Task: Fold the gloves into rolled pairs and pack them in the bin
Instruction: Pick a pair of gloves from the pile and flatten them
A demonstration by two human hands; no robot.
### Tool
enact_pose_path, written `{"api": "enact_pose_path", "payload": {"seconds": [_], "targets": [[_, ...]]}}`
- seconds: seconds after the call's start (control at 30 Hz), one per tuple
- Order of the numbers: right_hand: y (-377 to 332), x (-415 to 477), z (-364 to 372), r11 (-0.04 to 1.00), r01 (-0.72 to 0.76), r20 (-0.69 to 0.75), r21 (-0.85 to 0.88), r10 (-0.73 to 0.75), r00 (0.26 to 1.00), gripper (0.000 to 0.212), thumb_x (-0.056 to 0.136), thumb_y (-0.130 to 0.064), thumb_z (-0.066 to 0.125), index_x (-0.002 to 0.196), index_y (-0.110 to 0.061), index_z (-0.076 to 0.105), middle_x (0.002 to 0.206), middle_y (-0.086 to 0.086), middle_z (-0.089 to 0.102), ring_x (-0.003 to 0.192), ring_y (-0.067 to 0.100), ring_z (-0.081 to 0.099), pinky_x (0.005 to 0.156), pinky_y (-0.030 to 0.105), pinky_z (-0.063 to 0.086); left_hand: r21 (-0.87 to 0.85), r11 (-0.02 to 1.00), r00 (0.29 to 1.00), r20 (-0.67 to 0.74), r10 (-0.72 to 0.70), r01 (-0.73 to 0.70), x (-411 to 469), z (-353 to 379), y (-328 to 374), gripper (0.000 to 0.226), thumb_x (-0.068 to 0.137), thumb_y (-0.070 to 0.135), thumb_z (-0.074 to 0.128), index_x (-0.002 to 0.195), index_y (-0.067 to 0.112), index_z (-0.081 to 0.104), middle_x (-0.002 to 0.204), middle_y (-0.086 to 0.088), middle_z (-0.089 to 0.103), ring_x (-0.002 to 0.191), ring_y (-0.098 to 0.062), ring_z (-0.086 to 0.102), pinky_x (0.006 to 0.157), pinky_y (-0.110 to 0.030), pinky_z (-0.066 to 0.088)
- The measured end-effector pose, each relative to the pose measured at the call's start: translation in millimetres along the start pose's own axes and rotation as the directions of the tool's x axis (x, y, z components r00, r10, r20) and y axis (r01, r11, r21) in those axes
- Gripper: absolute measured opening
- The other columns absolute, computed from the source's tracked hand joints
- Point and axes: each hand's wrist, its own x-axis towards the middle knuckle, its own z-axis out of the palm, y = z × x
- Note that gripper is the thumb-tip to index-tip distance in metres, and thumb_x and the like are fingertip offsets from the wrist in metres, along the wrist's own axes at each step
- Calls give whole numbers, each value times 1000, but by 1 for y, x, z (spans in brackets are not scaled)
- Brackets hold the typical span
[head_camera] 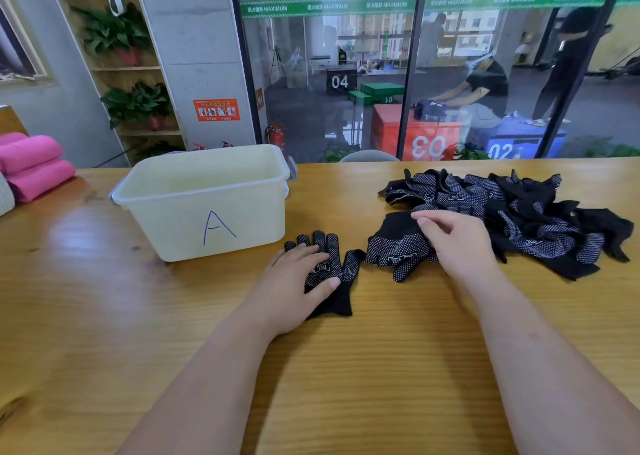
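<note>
Hands rest on black dotted gloves spread over a wooden table [381, 350]. The left hand [298, 281] lies palm down with its fingers straight and close together, pressing on a flat glove [341, 267]. That glove lies dotted side up, its fingers pointing away from the person towards the bin [207, 219] and its plain cuff nearest the person. The thumb is laid across the glove near the cuff.

The right hand [457, 243] is half closed, knuckles up, with its fingers curled at the cuff edge of a second glove [394, 253]. It seems to pinch that cuff, though the thumb is hidden under the hand, so the grip itself is not plain. This second glove lies crumpled just beside the flat one, their tips almost touching, and its far side runs into the pile of gloves [519, 212] heaped loosely on the right of the table.

The bin, pale plastic with a blue letter A on its front wall, stands upright on the left, just beyond the flat glove's fingertips. Pink rolls [31, 167] are stacked at the far left edge.
</note>
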Motion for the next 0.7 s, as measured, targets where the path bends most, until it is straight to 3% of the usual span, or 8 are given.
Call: {"api": "enact_pose_path", "payload": {"seconds": [0.07,0.13,0.3,0.43,0.5,0.53,0.63,0.7], "targets": [[-9,-2,-3,974,-23,19,224,19,1000,12,96,-21,76,103,-29,83,96,-16,79,91,-4,71,85,21,51,-12,1000,1000,-13,3,-3,0,0,1,66,100,73,44,155,37,49,167,15,38,158,-5,19,132,-42,12],[-14,-2,-4,940,-44,46,339,30,998,15,91,-15,82,101,-26,81,97,-10,80,95,4,74,84,23,52,-42,999,1000,-24,-6,5,-1,0,2,63,100,72,47,153,37,52,165,16,40,156,-4,23,131,-44,16],[-31,3,-8,925,-11,96,380,-28,995,25,97,-6,70,102,-28,82,103,0,79,89,24,72,79,39,57,-102,995,999,-49,-14,9,0,-1,3,69,90,78,52,146,39,58,160,19,45,153,-6,31,126,-47,29],[-59,11,-13,932,-25,186,362,-46,981,47,100,5,46,103,-22,84,105,4,80,100,16,77,93,36,62,-144,990,996,-82,-20,9,0,-2,2,69,87,79,55,141,38,63,156,19,50,149,-4,37,123,-45,35],[-65,18,-17,975,35,239,221,-89,967,56,100,7,40,110,-29,83,109,-3,79,99,13,77,93,32,59,-138,990,996,-87,-22,10,-1,-3,4,67,88,79,54,140,37,64,155,19,51,149,-5,38,122,-45,36],[-68,24,-19,989,134,244,69,-147,959,55,100,6,45,112,-33,81,113,-10,76,99,12,75,90,28,57,-138,990,996,-90,-22,10,-1,-4,4,66,89,78,53,140,37,64,154,19,51,149,-5,37,122,-46,36],[-78,38,-27,814,421,291,-401,-323,901,34,97,-9,70,111,-40,80,107,-16,67,97,14,66,85,34,54,-144,989,995,-98,-32,17,-3,-5,6,64,91,77,53,138,37,65,153,20,51,149,-4,37,122,-46,37],[-92,42,-33,722,471,339,-507,-336,879,20,92,-29,81,103,-45,79,97,-15,62,92,15,60,81,42,55,-146,989,994,-99,-35,20,-4,-6,7,64,90,78,52,137,37,65,152,21,52,148,-4,38,122,-45,37]]}}
